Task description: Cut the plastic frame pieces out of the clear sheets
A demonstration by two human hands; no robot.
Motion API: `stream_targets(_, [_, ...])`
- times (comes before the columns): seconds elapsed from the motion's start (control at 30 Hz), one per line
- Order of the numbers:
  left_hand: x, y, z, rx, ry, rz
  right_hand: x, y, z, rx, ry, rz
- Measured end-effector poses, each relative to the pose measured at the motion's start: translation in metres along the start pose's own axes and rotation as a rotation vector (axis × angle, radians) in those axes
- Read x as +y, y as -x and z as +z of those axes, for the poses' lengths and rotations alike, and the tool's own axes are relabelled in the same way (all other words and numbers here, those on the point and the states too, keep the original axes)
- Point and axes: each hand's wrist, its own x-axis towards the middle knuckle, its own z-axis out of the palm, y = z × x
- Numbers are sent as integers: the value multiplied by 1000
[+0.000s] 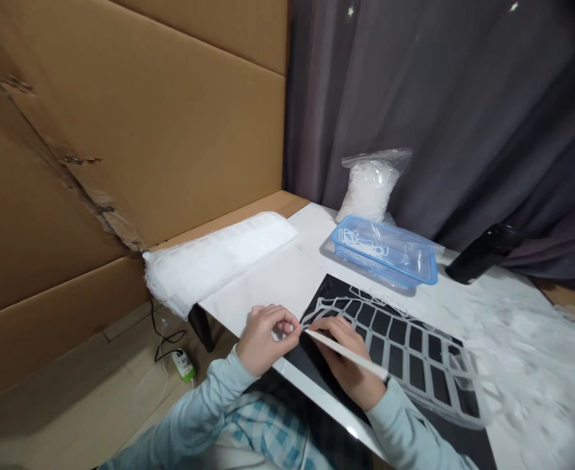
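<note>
Head view: left grip (267, 339) pressed together at the lattice edge, can't tell what it pinches; right grip (343, 359) closed on a long white plastic strip (365, 365), above a thin white plastic lattice (339, 300) on a flat black sheet (326, 287). Risk: thin bars snag or tear if pulled hard

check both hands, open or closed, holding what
left hand: closed in a pinch, can't tell on what
right hand: closed, holding a white stick
</note>
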Motion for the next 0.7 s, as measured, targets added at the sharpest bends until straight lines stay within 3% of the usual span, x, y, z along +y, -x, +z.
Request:
stream_targets(0.27, [1,0,-1,15,34,12,-8,-5,-3,-8,-26,-11])
stream_targets(0.47, [3,3,-1,28,37,37,-5,-2,-4,-65,109,-108])
stream_targets(0.7, [-8,3,-3,91,15,25,-4,-3,-8,-105,207,-98])
